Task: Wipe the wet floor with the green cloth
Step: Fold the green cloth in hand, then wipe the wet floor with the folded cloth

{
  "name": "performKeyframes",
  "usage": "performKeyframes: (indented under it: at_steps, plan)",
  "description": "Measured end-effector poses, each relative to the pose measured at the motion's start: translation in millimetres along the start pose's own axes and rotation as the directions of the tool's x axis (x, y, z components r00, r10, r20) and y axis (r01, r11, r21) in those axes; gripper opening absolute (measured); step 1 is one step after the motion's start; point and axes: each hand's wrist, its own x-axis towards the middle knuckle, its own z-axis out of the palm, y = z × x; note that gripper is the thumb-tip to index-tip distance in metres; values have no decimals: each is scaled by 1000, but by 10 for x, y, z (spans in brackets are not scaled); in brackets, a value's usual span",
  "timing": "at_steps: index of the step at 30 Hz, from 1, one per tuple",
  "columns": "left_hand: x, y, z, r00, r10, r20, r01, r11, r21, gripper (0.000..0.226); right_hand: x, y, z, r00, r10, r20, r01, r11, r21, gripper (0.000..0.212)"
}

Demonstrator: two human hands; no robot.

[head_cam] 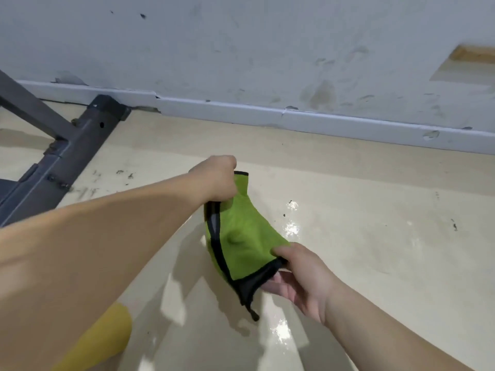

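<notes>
A bright green cloth (242,231) with a black hem hangs stretched between both my hands, just above the floor. My left hand (215,178) grips its far upper corner in a closed fist. My right hand (298,275) pinches the near lower corner between thumb and fingers. The cream floor (361,236) under and around the cloth is glossy, with shining wet patches (292,227) to the right of the cloth and near my right wrist.
A dark metal frame leg (72,153) lies on the floor at the left, reaching to the wall. A scuffed white wall with a baseboard (294,116) runs across the back. A yellow garment (101,341) shows at the bottom left.
</notes>
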Motion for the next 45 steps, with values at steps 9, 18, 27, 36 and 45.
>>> performKeyframes:
  at_steps: [9, 18, 27, 36, 45]
  plan:
    - [307, -383, 1097, 979, 202, 5, -195, 938, 286, 71, 838, -520, -153, 873, -441, -208, 154, 654, -740, 15]
    - [711, -91, 1788, 980, -196, -12, 196, 980, -19, 73, 1733, -1158, -42, 901, -430, -57, -77, -30, -997, 82]
    - [1624, -674, 1426, 985, 8, -174, 20, 987, 157, 69, 2133, -1318, -110, 916, -340, -212, -239, -38, -970, 150]
    - [2404, -125, 1283, 990, -2, -140, 25, 986, 164, 68, 2231, -1309, -203, 909, -352, -225, -228, 32, -973, 143]
    - [1798, 184, 1655, 837, 548, 16, -536, 813, 226, 65, 2233, -1322, -257, 897, -400, -188, -218, -30, -975, 141]
